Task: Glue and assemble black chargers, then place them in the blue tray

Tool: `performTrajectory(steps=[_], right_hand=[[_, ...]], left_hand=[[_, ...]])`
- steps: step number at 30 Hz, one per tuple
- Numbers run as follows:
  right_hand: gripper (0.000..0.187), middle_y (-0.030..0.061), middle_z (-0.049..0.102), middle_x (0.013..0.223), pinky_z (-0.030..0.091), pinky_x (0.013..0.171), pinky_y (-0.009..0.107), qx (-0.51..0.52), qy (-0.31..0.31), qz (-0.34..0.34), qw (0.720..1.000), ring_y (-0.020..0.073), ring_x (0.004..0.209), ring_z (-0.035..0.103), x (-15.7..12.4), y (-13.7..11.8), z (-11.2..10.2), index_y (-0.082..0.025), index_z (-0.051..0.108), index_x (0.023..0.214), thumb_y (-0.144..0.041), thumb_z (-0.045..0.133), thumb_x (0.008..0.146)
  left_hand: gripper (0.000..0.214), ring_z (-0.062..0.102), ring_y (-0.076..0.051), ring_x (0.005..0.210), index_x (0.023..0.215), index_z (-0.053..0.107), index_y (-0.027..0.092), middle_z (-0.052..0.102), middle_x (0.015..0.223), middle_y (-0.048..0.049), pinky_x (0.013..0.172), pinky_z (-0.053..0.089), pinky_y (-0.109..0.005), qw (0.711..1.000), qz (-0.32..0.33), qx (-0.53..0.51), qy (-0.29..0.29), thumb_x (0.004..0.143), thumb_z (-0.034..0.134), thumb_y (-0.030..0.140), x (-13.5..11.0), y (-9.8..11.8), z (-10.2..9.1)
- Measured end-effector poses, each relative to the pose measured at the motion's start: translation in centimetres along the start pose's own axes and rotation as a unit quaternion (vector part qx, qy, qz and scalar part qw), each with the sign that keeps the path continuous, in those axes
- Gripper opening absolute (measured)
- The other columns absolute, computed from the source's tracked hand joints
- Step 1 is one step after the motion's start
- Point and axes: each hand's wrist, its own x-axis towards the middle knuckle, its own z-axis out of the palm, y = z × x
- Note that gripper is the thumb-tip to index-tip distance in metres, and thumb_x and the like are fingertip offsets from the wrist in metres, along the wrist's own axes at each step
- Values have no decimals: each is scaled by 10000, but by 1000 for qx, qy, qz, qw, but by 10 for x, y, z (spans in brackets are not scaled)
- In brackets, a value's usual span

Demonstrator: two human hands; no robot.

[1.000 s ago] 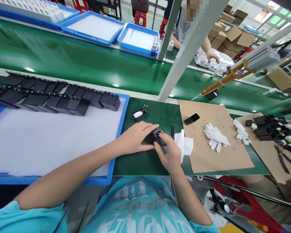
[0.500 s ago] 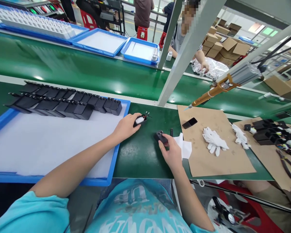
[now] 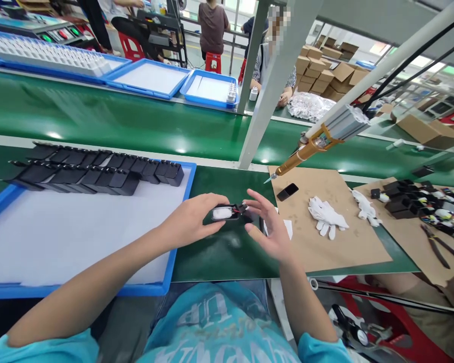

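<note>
Having carried the small wired module [image 3: 224,213] in from beside the blue tray [image 3: 79,291], the left hand [image 3: 191,219] is gripping it over the green desk [image 3: 219,257] while the right hand [image 3: 270,227], fingers spread, is apparently touching its wire end, a fitting step calling for careful alignment.

Belt: I see a green conveyor [image 3: 117,118] crossing my view.
Far corner: stacked cardboard boxes [image 3: 325,70].
Seating: red stools [image 3: 212,62].

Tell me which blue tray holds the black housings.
The near blue tray beside the left hand: two rows of black housings line its far edge. The blue trays beyond the green belt hold white parts or only a white liner.
</note>
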Motion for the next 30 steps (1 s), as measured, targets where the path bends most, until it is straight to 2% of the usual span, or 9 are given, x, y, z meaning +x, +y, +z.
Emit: performTrajectory(steps=[3, 5, 7, 9, 12, 15, 20, 26, 30], right_hand=[[476, 57, 604, 1279, 575, 890, 381, 13, -32, -13, 999, 182, 1027, 627, 4, -5, 1, -331, 484, 1357, -220, 575, 903], [439, 59, 594, 1273, 592, 808, 354, 17, -30, -15, 999, 157, 904, 636, 3, -8, 5, -340, 529, 1320, -224, 584, 900], [429, 66, 511, 1371, 597, 752, 330, 48, -46, -3, 998, 135, 848, 633, 1, -10, 11, -347, 549, 1304, -240, 604, 891], [368, 61, 482, 1403, 597, 747, 320, 95, -76, 14, 993, 127, 838, 640, -1, -12, 15, -345, 595, 1256, -263, 602, 898], [307, 64, 556, 1325, 602, 756, 330, 194, -115, 52, 973, 134, 826, 668, -4, -12, 19, -328, 614, 1236, -295, 527, 943], [307, 66, 599, 1221, 610, 723, 323, 250, -115, 93, 957, 131, 769, 684, -6, -9, 24, -309, 612, 1236, -310, 536, 938], [172, 40, 634, 1038, 586, 579, 255, 151, -36, 103, 983, 99, 625, 669, -9, -4, 38, -257, 685, 1033, -312, 629, 879], [84, 27, 637, 866, 507, 504, 234, -18, 64, 79, 995, 86, 552, 549, -5, -11, 57, -210, 616, 875, -278, 570, 894], [85, 51, 617, 896, 519, 583, 243, -105, 99, 55, 988, 129, 709, 604, -2, -18, 67, -206, 564, 813, -222, 521, 884]], left_hand=[[279, 642, -147, 798, 1156, 489, 234, 640, 1069, -14, 663, 491, -255, 1000, -20, 24, 1, 883, 546, 254, -13, 8, 4], [276, 652, -149, 787, 1164, 471, 232, 626, 1093, -29, 625, 496, -252, 998, -28, 56, 22, 895, 529, 256, -24, 9, 12], [279, 667, -166, 824, 1171, 462, 225, 618, 1131, -51, 616, 508, -258, 994, -24, 94, 49, 901, 527, 256, -34, 9, 21], [305, 674, -189, 902, 1187, 457, 221, 623, 1167, -68, 648, 528, -269, 989, -19, 122, 82, 896, 544, 246, -44, 9, 29], [335, 661, -208, 1004, 1198, 474, 223, 651, 1176, -64, 752, 550, -295, 981, -22, 137, 135, 880, 581, 221, -55, 11, 38], [320, 654, -209, 1019, 1180, 506, 221, 668, 1163, -62, 825, 552, -323, 975, -30, 134, 173, 874, 597, 209, -61, 14, 45], [302, 649, -213, 1040, 1159, 528, 196, 667, 1166, -87, 854, 550, -326, 965, -48, 144, 214, 867, 600, 171, -69, 17, 64], [309, 668, -229, 1003, 1105, 513, 174, 677, 1109, -118, 814, 562, -328, 942, -17, 196, 274, 828, 638, 123, -73, 17, 92], [431, 660, -237, 1032, 1197, 459, 180, 663, 1066, -115, 822, 566, -340, 930, 12, 183, 319, 812, 619, 73, -73, 18, 103]])
